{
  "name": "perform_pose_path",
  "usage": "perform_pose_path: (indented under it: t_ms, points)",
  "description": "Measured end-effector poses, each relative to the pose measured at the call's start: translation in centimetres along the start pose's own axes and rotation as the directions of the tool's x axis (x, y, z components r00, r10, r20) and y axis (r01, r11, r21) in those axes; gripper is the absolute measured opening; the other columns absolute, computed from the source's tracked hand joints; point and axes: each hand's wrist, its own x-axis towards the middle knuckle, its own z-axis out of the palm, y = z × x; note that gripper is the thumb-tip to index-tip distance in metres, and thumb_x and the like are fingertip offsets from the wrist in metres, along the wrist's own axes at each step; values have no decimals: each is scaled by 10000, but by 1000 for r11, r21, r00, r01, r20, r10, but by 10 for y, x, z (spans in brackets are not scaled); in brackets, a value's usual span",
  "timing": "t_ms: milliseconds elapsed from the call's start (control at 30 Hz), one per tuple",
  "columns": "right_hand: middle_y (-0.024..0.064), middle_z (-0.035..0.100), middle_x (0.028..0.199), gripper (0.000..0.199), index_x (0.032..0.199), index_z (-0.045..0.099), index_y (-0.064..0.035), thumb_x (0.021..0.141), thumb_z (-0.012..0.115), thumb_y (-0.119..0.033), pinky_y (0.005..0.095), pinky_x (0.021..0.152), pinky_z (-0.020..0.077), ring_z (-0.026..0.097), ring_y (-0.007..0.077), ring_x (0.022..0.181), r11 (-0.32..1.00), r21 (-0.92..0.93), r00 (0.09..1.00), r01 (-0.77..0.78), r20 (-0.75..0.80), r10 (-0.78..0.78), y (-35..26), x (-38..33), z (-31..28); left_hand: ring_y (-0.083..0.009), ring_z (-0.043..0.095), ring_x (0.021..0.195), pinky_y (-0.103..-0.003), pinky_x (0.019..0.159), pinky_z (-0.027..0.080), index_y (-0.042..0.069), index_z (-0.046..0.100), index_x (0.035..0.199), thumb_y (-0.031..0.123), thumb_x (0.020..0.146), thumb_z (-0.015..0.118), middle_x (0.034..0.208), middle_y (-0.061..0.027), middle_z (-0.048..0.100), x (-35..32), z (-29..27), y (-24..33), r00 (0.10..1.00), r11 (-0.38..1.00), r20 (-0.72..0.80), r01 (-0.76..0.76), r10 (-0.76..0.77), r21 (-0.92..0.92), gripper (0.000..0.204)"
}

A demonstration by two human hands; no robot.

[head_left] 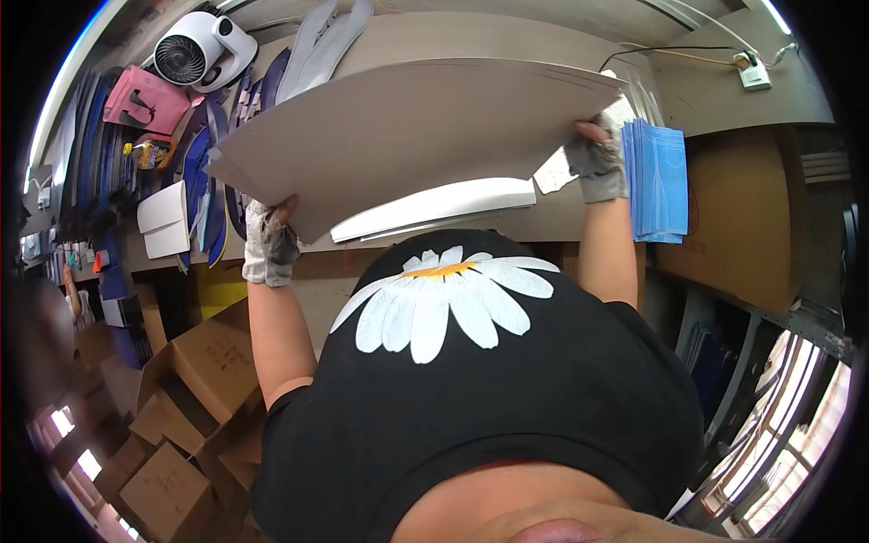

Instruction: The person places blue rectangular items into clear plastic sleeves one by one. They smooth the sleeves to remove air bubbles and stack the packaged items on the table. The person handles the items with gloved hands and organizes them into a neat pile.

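Note:
Both my hands wear grey work gloves and hold a stack of large pale grey sheets lifted over the workbench. My left hand grips the stack's near left corner. At the near right edge, my right hand clamps the sheets with the thumb on top. The stack tilts, its far side higher. Under it lies a smaller pile of white sheets on the bench. My black shirt with a white daisy print fills the lower middle of the view.
A stack of blue sheets lies right of my right hand. At the far left are a white fan, a pink object and grey sole-shaped cutouts. Open cardboard boxes sit low left. A power strip lies far right.

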Motion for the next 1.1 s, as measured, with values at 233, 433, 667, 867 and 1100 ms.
perform_pose_path:
  t_ms: [233, 433, 667, 867, 1100]
  points:
    - [158, 653, 1231, 536, 1237, 597, 29, 714, 649, -76, 412, 1068, 398, 578, 276, 1185, 961, -243, 991, -130, -39, 125, 9, -19, -11, -117, 608, 1068, -173, 791, 418, 40, 403, 1492, 278, 1036, 452, 1460, -164, 508, 11, 57, -8, 772, 984, -635, 143, -42, 110, 516]
    - [163, 690, 1137, 356, 1153, 668, 22, 941, 616, -260, 380, 991, 481, 640, 238, 1085, 864, -396, 947, -311, -209, 245, 46, -31, 3, -216, 598, 1157, -326, 1022, 460, -37, 472, 1422, 297, 1029, 486, 1324, -154, 618, 23, 33, -48, 732, 961, -631, 126, -257, -244, 516]
    - [153, 692, 1091, 259, 1048, 691, 11, 987, 522, -176, 356, 920, 529, 677, 257, 954, 741, -579, 940, -340, -198, 277, 54, -15, 4, -232, 633, 1097, -341, 967, 494, -76, 659, 1180, 269, 1001, 517, 1135, -161, 703, 16, 7, -57, 866, 938, -490, 244, -97, 245, 414]
    - [214, 703, 1098, 267, 952, 700, 31, 920, 609, -218, 397, 902, 537, 678, 273, 969, 907, -411, 994, -92, 10, 105, 51, -22, -36, -209, 685, 976, -320, 850, 548, -62, 690, 1119, 224, 992, 533, 1071, -140, 724, 12, 10, -65, 725, 989, -688, 114, -19, 93, 350]
    - [69, 668, 973, 243, 956, 683, -19, 966, 587, -243, 327, 786, 494, 627, 186, 887, 686, -651, 946, -326, -227, 233, 69, -25, -25, -200, 651, 942, -348, 813, 519, 46, 684, 1149, 231, 924, 675, 1072, -109, 704, 28, 49, -66, 662, 872, -748, 339, 46, 354, 291]
